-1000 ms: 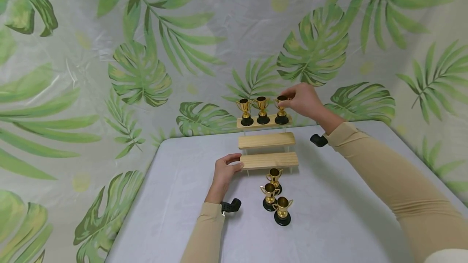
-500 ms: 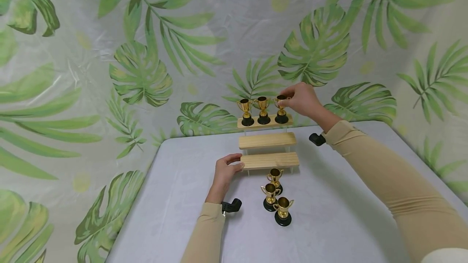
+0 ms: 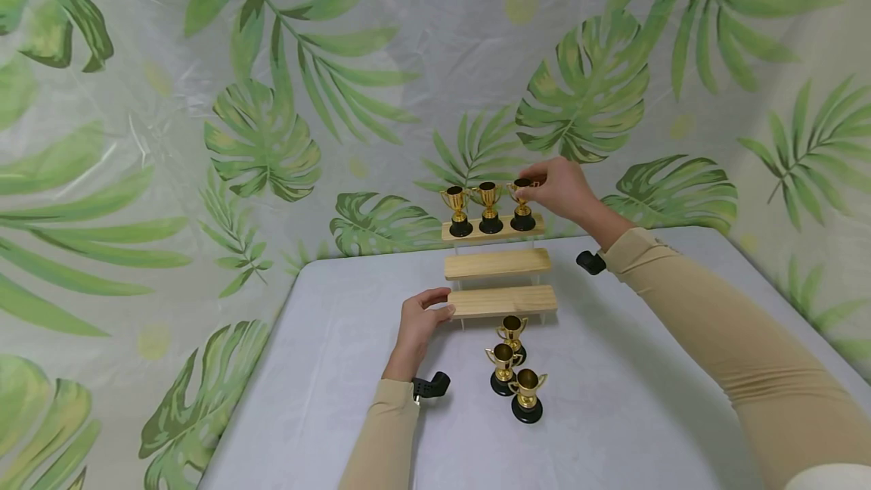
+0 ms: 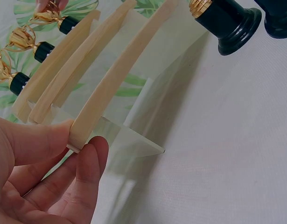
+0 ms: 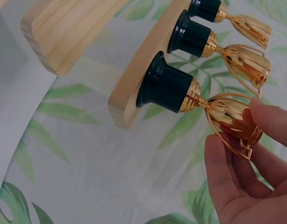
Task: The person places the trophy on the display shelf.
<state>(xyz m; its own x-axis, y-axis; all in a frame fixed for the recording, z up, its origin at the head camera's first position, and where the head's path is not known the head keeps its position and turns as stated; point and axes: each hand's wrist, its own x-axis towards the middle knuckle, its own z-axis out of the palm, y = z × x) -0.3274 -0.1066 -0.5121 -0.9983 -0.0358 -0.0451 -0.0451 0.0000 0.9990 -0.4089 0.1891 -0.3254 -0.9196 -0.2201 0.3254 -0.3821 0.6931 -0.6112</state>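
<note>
A three-tier display stand with wooden shelves (image 3: pixel 500 264) stands on the table. My left hand (image 3: pixel 418 324) pinches the left end of its lowest shelf (image 4: pixel 113 79) between thumb and fingers. Three gold trophy cups on black bases stand upright in a row on the top shelf (image 5: pixel 148 51). The rightmost trophy cup (image 5: pixel 227 116) is pinched at its bowl by my right hand (image 3: pixel 561 189), its base against the shelf near the right end. Beside it are the middle trophy cup (image 3: pixel 488 206) and the left trophy cup (image 3: pixel 457 210).
Three more trophy cups stand upright on the white table in front of the stand: a rear one (image 3: pixel 512 335), a middle one (image 3: pixel 503 369) and a front one (image 3: pixel 527 396). A leaf-patterned sheet (image 3: pixel 381 112) hangs close behind the stand.
Both hands keep their places and grips. The rightmost trophy cup has shifted very slightly left along the top shelf; the other cups stay put.
</note>
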